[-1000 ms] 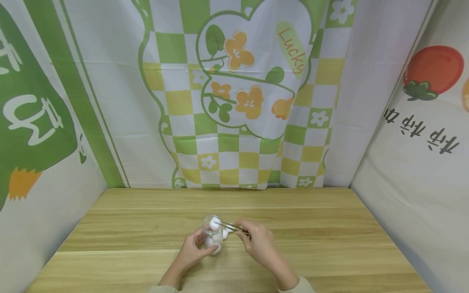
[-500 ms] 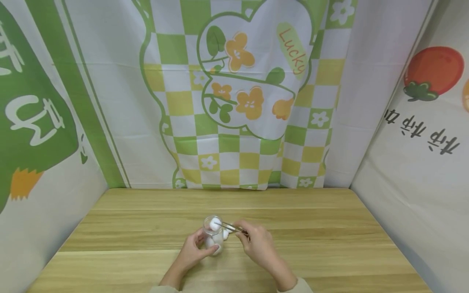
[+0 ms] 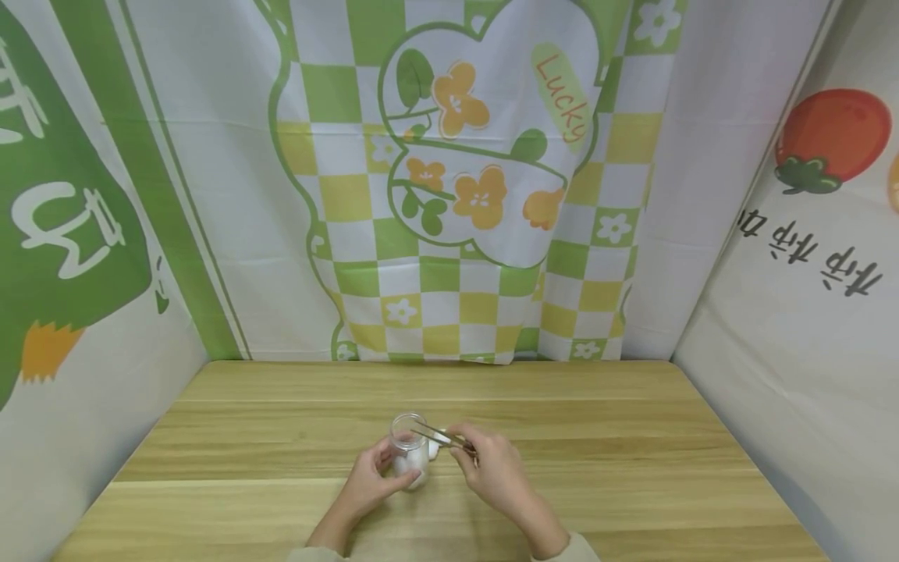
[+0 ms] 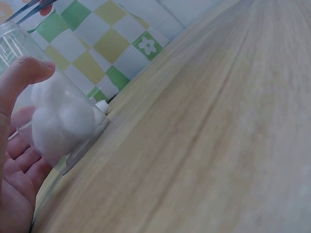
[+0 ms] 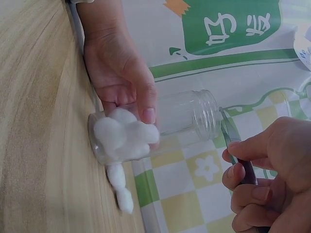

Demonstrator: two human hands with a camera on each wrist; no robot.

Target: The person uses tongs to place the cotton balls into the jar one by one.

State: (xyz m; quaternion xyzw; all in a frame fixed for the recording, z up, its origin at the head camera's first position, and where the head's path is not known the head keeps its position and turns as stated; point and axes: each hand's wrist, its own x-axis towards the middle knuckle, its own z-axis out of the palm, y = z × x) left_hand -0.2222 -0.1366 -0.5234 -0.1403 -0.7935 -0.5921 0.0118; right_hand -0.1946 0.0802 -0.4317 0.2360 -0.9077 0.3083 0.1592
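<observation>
A clear jar (image 3: 410, 445) stands upright on the table, its mouth uncovered. Several white cotton balls (image 5: 125, 136) fill its lower part. My left hand (image 3: 372, 474) grips the jar from the left, thumb across the front and fingers behind, as the left wrist view also shows. Metal tweezers (image 3: 438, 435) are pinched between thumb and fingers of my right hand (image 3: 494, 466). Their tips are apart, with nothing between them, right at the jar's rim. More cotton balls (image 5: 119, 188) lie on the table just right of the jar, partly hidden behind the tweezers in the head view.
The wooden table (image 3: 281, 425) reaches back to a green-and-yellow checked cloth (image 3: 449, 312). Printed cloth walls (image 3: 772, 336) close off the left and right sides.
The cotton ball held by the tweezers at the jar's mouth has been let go and dropped into the jar. The tweezer tips have spread apart. Both hands stay nearly in place.
</observation>
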